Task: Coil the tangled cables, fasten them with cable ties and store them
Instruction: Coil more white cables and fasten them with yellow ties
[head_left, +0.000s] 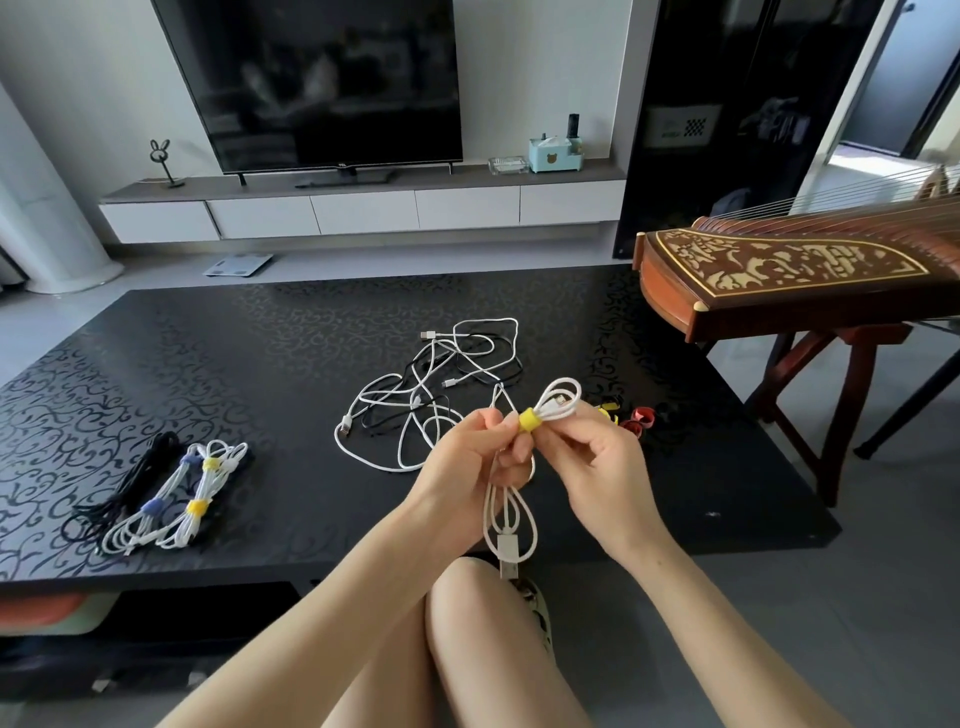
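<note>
Table (260, 364), black-patterned, before a television (311, 78) — left hand (467, 467) and right hand (592, 462), grip on one white cable (506, 548)

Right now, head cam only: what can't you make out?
Head view, yellow tie on the held white cable: whether it is fastened; fingertips of left hand and right hand cover its ends.
Loose ties on the table: count; right hand hides some.
Tangled pile: cable count; strands overlap.
Black bundle: any tie; too dark.

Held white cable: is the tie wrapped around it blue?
No, the tie around the white cable between the left hand and right hand is yellow.
</note>
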